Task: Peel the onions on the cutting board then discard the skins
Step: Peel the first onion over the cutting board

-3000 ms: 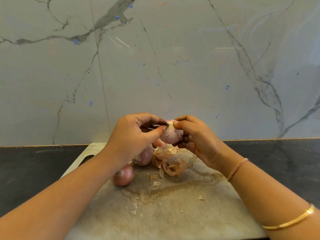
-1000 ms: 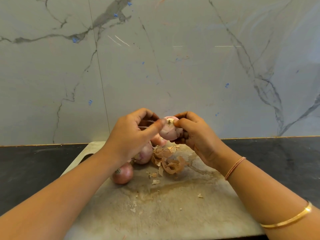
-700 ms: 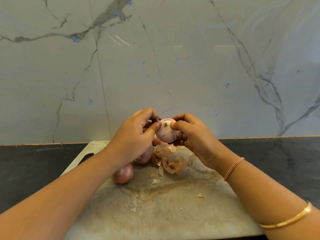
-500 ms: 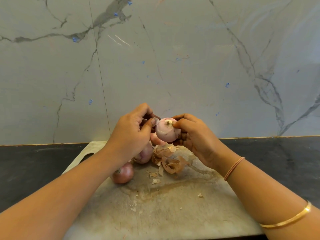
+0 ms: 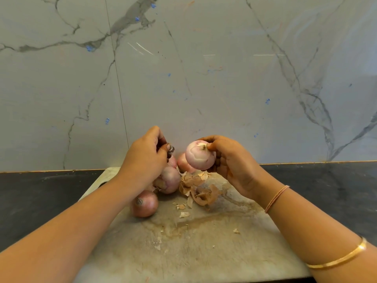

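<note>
Pinching dark skin scrap (image 5: 171, 149), left hand (image 5: 145, 160) fingers closed narrow around it, raised above board. Right hand (image 5: 230, 162) fingers wrapped round peeled onion (image 5: 200, 155), thumb at root end, held above skin pile (image 5: 199, 189). Unpeeled onions at 9 o'clock of pile: one (image 5: 145, 203) nearest, another (image 5: 169, 181) behind it. Cutting board (image 5: 193, 252) on dark desk (image 5: 336, 184). Bangle (image 5: 336, 259) on right forearm.

A single head-worn wide-angle view looks forward and down from just above the person's forearms, close over the cutting board (image 5: 183, 252) on the dark bench (image 5: 326, 180). It faces squarely toward the marble wall (image 5: 204, 78), which fills the upper half and bows slightly at the edges.
</note>
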The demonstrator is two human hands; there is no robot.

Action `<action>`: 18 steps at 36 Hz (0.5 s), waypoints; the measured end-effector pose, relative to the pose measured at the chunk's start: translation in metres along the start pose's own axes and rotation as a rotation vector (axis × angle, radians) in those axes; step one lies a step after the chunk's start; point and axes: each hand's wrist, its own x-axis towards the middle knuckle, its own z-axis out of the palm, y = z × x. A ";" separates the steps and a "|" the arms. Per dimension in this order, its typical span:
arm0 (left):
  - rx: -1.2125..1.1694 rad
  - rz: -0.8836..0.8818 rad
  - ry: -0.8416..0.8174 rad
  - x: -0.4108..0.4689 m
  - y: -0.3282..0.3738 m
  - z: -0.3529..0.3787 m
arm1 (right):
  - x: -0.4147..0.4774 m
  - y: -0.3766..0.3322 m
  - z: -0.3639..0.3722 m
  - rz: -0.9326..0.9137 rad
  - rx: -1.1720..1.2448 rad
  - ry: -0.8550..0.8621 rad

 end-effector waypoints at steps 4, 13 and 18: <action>0.026 0.105 -0.099 -0.003 0.004 -0.002 | 0.002 0.001 -0.001 0.022 0.010 0.047; -0.047 0.422 -0.248 -0.012 0.014 -0.003 | 0.006 0.004 -0.004 0.057 -0.005 0.127; 0.050 0.446 -0.256 -0.012 0.017 -0.004 | 0.007 0.007 -0.003 0.063 -0.079 0.123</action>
